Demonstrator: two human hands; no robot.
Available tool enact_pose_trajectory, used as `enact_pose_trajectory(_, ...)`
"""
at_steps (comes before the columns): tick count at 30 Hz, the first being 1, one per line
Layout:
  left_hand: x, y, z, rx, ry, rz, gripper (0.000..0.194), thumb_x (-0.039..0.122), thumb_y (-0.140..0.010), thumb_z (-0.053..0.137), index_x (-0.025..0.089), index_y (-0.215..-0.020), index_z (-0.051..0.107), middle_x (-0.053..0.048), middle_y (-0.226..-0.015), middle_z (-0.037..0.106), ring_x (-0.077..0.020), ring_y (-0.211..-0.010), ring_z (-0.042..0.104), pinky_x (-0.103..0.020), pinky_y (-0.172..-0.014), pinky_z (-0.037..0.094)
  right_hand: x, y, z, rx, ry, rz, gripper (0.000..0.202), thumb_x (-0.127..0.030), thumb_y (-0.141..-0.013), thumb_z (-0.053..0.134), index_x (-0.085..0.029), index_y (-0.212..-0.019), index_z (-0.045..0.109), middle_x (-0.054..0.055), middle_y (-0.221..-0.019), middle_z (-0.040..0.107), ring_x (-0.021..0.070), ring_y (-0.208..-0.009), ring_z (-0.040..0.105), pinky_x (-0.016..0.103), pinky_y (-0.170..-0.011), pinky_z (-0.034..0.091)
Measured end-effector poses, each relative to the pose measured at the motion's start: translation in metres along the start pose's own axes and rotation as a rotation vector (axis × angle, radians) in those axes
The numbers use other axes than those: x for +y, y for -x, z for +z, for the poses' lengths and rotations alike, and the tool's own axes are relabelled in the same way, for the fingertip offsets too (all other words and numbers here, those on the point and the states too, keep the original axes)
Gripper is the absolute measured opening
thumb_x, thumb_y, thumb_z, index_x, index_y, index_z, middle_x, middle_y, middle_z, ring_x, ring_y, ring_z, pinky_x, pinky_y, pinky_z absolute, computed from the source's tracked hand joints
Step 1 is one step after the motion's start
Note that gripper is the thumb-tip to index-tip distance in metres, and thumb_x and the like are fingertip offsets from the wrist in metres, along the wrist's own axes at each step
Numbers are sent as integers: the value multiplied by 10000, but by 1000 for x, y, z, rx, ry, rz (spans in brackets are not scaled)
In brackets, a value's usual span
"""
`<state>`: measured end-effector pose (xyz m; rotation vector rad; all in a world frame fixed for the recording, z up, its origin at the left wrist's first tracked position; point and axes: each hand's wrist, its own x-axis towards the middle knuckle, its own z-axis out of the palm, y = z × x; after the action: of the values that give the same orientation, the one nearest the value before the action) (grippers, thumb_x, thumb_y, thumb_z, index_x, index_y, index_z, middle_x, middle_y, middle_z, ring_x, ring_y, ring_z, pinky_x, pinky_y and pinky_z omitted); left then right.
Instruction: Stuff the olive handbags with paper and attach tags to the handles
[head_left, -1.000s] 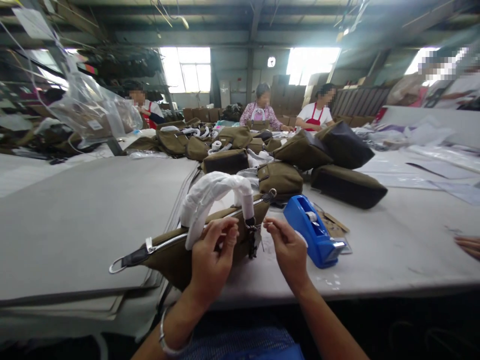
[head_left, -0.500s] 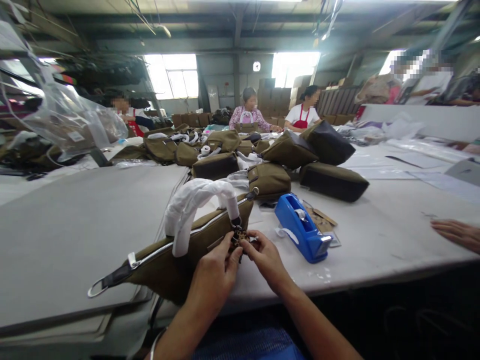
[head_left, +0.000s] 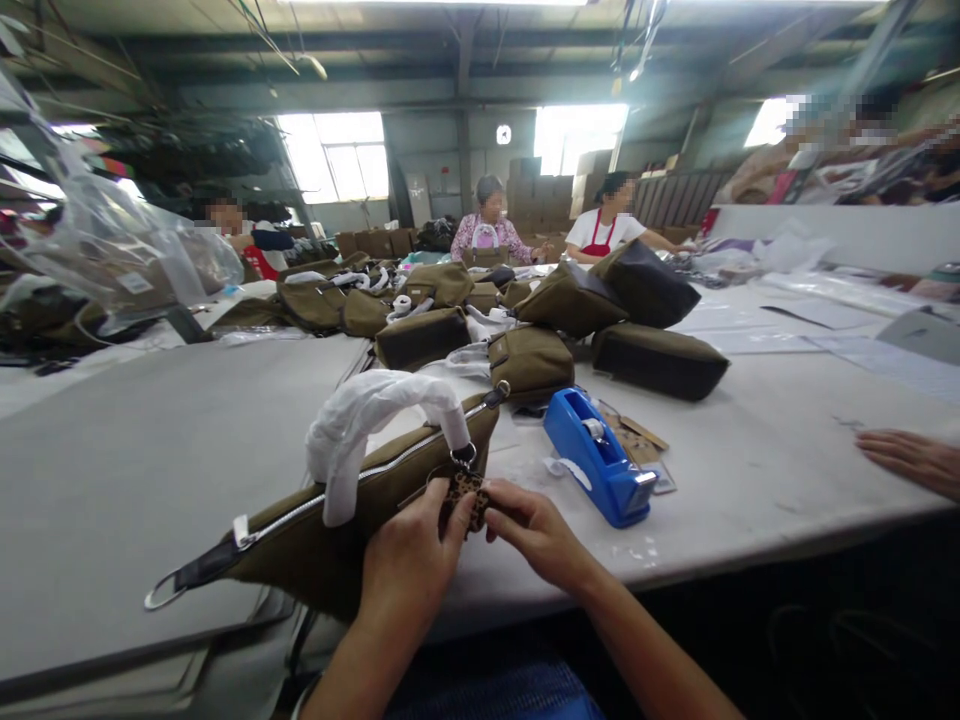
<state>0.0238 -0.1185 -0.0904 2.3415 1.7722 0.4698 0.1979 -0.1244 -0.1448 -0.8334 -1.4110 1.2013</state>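
An olive handbag (head_left: 289, 555) with a silver zip stands at the table's front edge, its handle (head_left: 375, 415) wrapped in white paper. From a ring at the handle's right base hangs a small leopard-print tag (head_left: 466, 494). My left hand (head_left: 420, 545) pinches this tag from the left, resting against the bag's side. My right hand (head_left: 532, 528) has its thumb and fingers closed at the tag's right edge. Whether the right fingertips grip the tag or only touch it is hard to see. Just right of my hands sits a blue tape dispenser (head_left: 596, 455) with a white strip beside it.
Several olive bags (head_left: 532, 360) are piled beyond the handbag. Brown card tags (head_left: 637, 440) lie behind the dispenser. A co-worker's hand (head_left: 911, 460) rests on the table (head_left: 765, 460) at right. People sit across the table; a plastic-wrapped bundle (head_left: 142, 260) hangs at left.
The view has shifted slightly. The leopard-print tag now shows more fully between my hands, and my right fingers have moved to its right edge. The handbag has tilted a little toward the left.
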Motion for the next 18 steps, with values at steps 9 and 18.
enact_pose_trajectory(9,-11,-13,21,55,654,7,280,410,-997,508,204,-1063,686,-70,-1029,777,-249,-977,744,-335,-858,566,24,-43,-26,301,38,85,440,-563,-897,657,-178,-1076,772,91,-1019,764,227,-924,715,383,-849,597)
enact_pose_trajectory(18,-15,-12,30,70,930,-113,268,465,-937,595,198,-930,618,-49,-895,764,-228,-849,757,-322,-774,604,12,-26,11,97,-39,120,277,-442,-900,666,-208,-1013,764,30,-881,763,196,-719,733,342,-684,639)
